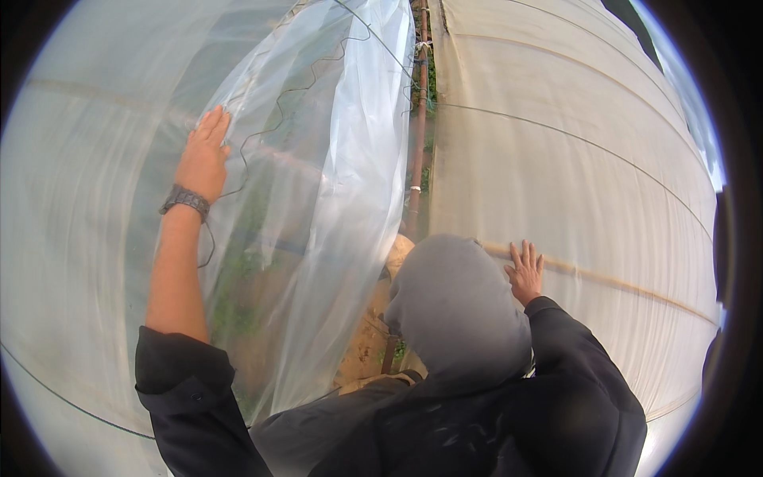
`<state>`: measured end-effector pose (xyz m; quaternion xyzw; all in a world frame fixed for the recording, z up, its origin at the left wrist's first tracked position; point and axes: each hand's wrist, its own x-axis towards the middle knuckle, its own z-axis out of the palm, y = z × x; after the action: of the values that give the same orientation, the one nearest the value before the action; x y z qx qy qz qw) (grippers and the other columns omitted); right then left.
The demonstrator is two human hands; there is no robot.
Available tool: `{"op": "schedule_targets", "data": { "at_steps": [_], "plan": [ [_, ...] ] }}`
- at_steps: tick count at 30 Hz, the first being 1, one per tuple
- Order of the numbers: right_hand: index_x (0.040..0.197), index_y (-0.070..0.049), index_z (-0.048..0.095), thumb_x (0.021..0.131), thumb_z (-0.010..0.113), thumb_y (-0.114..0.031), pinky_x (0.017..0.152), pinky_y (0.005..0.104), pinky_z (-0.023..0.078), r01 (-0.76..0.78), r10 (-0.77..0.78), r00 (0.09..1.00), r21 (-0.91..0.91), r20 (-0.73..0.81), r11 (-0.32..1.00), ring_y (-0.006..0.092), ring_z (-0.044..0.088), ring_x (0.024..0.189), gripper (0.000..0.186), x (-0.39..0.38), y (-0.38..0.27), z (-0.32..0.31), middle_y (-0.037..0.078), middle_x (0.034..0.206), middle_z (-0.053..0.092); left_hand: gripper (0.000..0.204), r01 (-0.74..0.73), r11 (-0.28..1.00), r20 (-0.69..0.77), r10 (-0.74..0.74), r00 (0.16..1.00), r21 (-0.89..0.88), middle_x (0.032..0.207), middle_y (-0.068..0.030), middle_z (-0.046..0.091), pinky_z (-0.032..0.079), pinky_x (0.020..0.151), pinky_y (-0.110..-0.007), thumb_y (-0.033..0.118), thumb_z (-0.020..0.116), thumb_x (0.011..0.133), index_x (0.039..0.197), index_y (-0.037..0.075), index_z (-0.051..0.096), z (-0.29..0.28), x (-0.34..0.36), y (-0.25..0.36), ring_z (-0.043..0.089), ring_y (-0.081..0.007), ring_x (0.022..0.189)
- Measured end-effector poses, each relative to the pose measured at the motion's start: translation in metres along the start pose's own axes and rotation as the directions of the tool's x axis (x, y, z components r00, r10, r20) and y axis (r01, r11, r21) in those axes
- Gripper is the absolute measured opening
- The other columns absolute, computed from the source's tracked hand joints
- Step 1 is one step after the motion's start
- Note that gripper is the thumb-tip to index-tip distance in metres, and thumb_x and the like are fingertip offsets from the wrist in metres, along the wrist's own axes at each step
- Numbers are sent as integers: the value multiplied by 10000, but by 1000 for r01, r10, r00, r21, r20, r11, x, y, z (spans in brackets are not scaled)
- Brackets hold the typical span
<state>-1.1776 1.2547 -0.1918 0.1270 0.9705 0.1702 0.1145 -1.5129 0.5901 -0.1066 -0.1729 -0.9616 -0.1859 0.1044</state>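
My left hand (204, 163), with a dark watch on its wrist, lies against clear plastic film (358, 127) with its fingers stretched out close together. Its thumb side faces a thin zigzag wire (280, 107), which hangs loosely over the film and passes by my wrist. A thin strip (258, 60) runs up and away from my fingertips along the film. My palm is hidden, so I cannot tell what lies under it. No right hand of mine shows.
A co-worker in a grey hood (461, 310) and black top stands right in front. That person's spread hand (526, 274) rests on the cloudy sheet (572, 183) at right. A rusty pole (418, 151) stands in the gap between sheets. A cord (588, 143) crosses the right sheet.
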Motion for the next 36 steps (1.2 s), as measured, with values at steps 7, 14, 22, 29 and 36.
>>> {"op": "schedule_targets", "data": {
  "at_steps": [7, 14, 22, 29, 36],
  "plan": [
    [1596, -182, 338, 1001, 575, -342, 1220, 562, 187, 50, -23, 992, -226, 122, 973, 376, 214, 1526, 661, 21, -31, -17, 175, 1647, 271, 512, -66, 996, -75, 70, 995, 61, 1638, -78, 386, 302, 1251, -416, 49, 525, 1015, 1522, 83, 465, 17, 3, -15, 342, -287, 1515],
    [1527, -157, 408, 990, 586, -321, 1149, 528, 255, 260, -260, 965, -9, 26, 966, 372, 311, 1429, 589, 105, -164, -65, 182, 1545, 362, 519, -95, 994, -81, 99, 992, 55, 1641, -62, 387, 305, 1249, -413, 54, 519, 1018, 1531, 107, 464, 17, 6, -19, 344, -283, 1516],
    [1448, -129, 489, 977, 599, -297, 1067, 489, 334, 375, -375, 926, 176, -33, 910, 368, 421, 1318, 512, 156, -200, -81, 189, 1428, 466, 527, -83, 996, -66, 84, 994, 14, 1643, -49, 386, 303, 1249, -411, 52, 512, 1021, 1540, 128, 461, 4, 4, -10, 345, -280, 1518],
    [1379, -104, 560, 966, 610, -276, 996, 455, 402, 139, -148, 972, 60, 181, 988, 364, 517, 1221, 450, 154, -22, -46, 196, 1325, 557, 536, -38, 999, -31, 37, 999, -21, 1646, -38, 386, 301, 1249, -409, 50, 507, 1022, 1547, 147, 459, -9, -3, 0, 345, -277, 1519],
    [1309, -79, 631, 955, 620, -255, 924, 421, 471, 111, -171, 817, 141, 550, 984, 359, 613, 1124, 396, 150, 53, -6, 202, 1223, 648, 584, 119, 992, 15, -118, 993, -47, 1635, -36, 401, 291, 1254, -455, -23, 535, 974, 1530, 147, 485, -29, -7, 31, 350, -267, 1519]
  ]
}}
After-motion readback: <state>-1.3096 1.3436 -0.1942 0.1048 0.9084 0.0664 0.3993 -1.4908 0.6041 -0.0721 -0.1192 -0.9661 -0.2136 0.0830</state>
